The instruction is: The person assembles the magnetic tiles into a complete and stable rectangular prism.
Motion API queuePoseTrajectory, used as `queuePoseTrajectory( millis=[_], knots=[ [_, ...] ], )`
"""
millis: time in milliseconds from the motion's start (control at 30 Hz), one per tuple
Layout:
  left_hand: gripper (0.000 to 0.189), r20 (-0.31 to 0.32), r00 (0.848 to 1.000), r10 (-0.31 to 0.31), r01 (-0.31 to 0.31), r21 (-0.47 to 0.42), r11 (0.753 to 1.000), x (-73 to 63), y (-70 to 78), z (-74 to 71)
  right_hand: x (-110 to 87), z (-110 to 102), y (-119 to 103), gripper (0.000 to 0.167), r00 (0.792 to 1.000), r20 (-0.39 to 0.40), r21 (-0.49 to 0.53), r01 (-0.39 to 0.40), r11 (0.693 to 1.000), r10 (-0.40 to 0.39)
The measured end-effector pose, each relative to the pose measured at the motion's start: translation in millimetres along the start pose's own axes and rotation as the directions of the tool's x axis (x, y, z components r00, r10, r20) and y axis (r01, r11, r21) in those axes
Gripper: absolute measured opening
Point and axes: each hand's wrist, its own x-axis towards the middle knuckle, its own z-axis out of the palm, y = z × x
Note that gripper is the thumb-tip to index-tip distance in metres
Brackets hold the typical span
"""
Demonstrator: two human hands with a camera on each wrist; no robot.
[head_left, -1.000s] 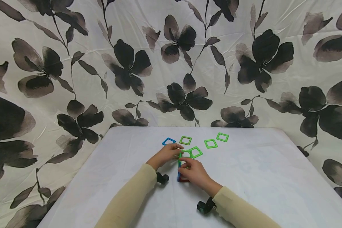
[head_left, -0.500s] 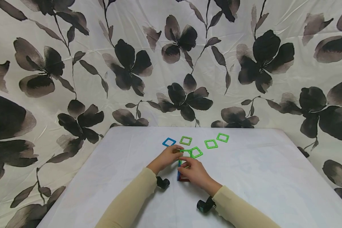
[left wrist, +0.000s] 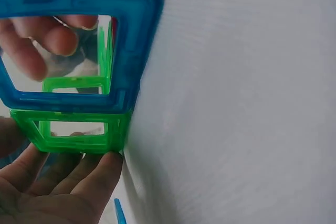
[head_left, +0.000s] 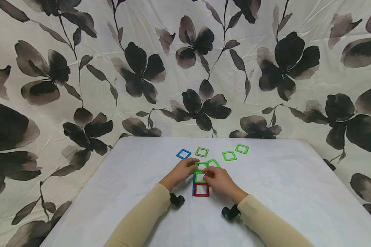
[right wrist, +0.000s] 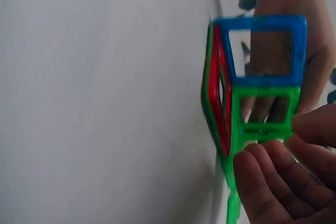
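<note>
A small structure of magnetic tiles stands mid-table. A red square tile (head_left: pixel 201 195) forms its near base, with a green edge under it in the right wrist view. Along the left side, a blue square tile (left wrist: pixel 134 45) stands upright, joined to a green square tile (left wrist: pixel 116 135) beyond it. My left hand (head_left: pixel 181 171) holds the far green end, fingers against its back face and thumb at its upper edge. My right hand (head_left: pixel 224 182) is at the structure's right side, fingers loosely bent, fingertips close to the green part. Another green tile (head_left: pixel 215 160) angles off the far right corner.
Behind the structure lie a loose blue tile (head_left: pixel 183 158), an olive-green tile (head_left: pixel 201 148) and two bright green tiles, one nearer (head_left: pixel 229 160) and one farther right (head_left: pixel 242 152). A white cloth covers the table (head_left: pixel 284 192); a floral curtain (head_left: pixel 160 113) hangs behind.
My right hand has shifted right and slightly away from the structure, uncovering the red tile and the green part beyond it. My left hand stays nearly in place.
</note>
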Motion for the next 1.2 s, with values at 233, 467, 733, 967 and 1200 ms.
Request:
queuePoseTrajectory(
  millis=[233, 467, 733, 967, 1200],
  knots=[
    [0.039, -0.007, 0.999, -0.042, 0.042, -0.016, 0.999, -3.4, 1.1, 0.1, 12.2, -12, 5, 0.021, 0.999, -0.014, -0.229, 0.029, 0.973, -0.034],
    [0.039, -0.023, 0.999, -0.048, 0.047, -0.042, 0.998, -4.8, -0.8, 0.6, 23.2, -20, 8, 0.023, 0.998, 0.011, -0.365, 0.060, 0.929, -0.061],
    [0.040, -0.018, 0.999, -0.034, 0.033, -0.035, 0.999, -6.0, -1.8, 0.5, 34.5, -24, 11, 0.026, 0.998, 0.039, -0.444, 0.058, 0.894, -0.045],
    [0.040, -0.016, 0.999, -0.028, 0.028, -0.031, 0.999, -5.8, -0.9, 0.0, 40.7, -26, 17, 0.029, 0.998, 0.047, -0.469, 0.054, 0.882, -0.036],
    [0.039, -0.013, 0.999, -0.031, 0.030, -0.032, 0.999, -4.0, -4.3, 0.8, 44.7, -26, 21, 0.028, 0.999, 0.051, -0.490, 0.039, 0.871, -0.016]
  ],
)
